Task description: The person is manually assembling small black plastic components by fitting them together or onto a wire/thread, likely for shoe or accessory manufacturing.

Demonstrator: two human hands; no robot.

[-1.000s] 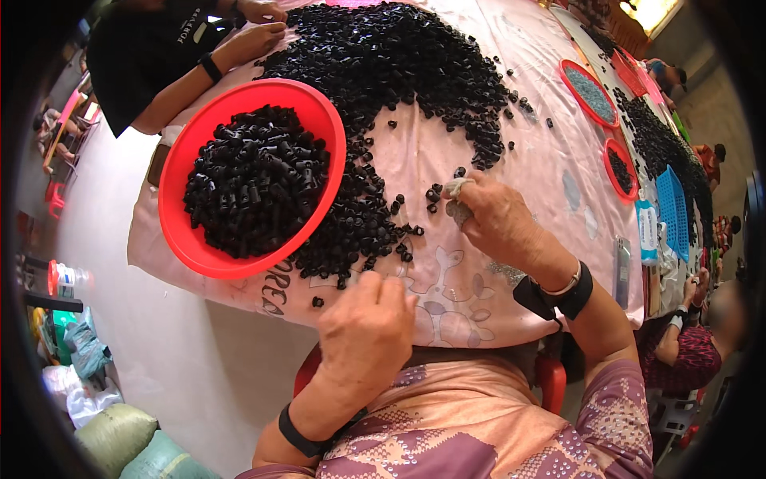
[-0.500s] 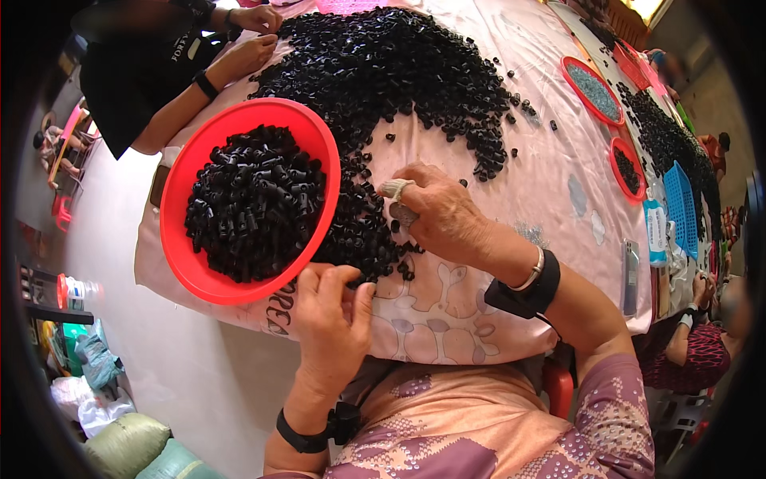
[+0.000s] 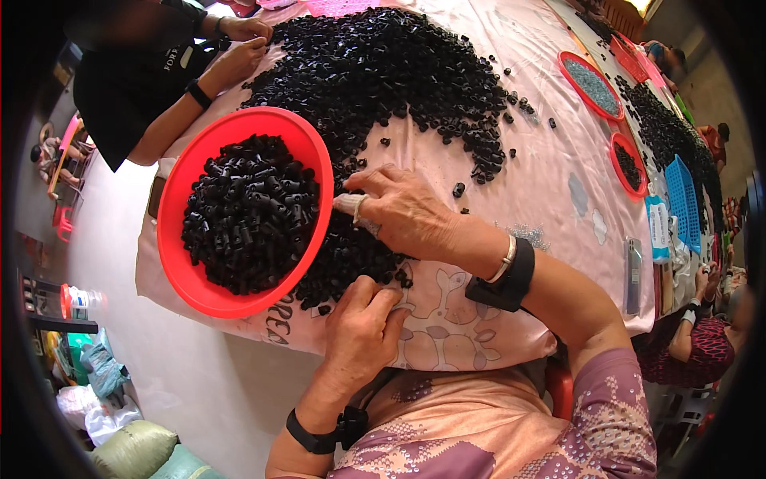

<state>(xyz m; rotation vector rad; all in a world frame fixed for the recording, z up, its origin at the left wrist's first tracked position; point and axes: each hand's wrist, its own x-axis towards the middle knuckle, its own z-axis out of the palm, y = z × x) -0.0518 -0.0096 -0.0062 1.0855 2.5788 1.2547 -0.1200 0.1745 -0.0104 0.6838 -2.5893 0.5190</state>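
A red bowl (image 3: 325, 172), heaped with short black plastic cylinder parts (image 3: 247, 211), stands at the table's left edge. To its right, my right hand (image 3: 407, 214) reaches over loose black pieces (image 3: 351, 259). Its fingers are stretched and apart, and a pale wrap covers one of them. Nearer the table's front edge is my left hand (image 3: 359, 327), its fingers curled beside the same small pieces. Whatever those fingers may hold is too small or hidden to name. A large heap of black pieces (image 3: 375, 72) spreads across the far part of the table.
Across the heap at the far left, another person's hands (image 3: 243, 48) work at its edge. On the right are a red tray of clear bits (image 3: 590, 84), a small red tray (image 3: 628, 166), a blue basket (image 3: 681, 203) and a phone (image 3: 633, 275). Sacks (image 3: 136, 447) lie on the floor.
My right hand has moved left toward the bowl, its fingers stretching out over the loose pieces. My left hand has shifted right, away from the bowl's rim, and its fingers have curled.
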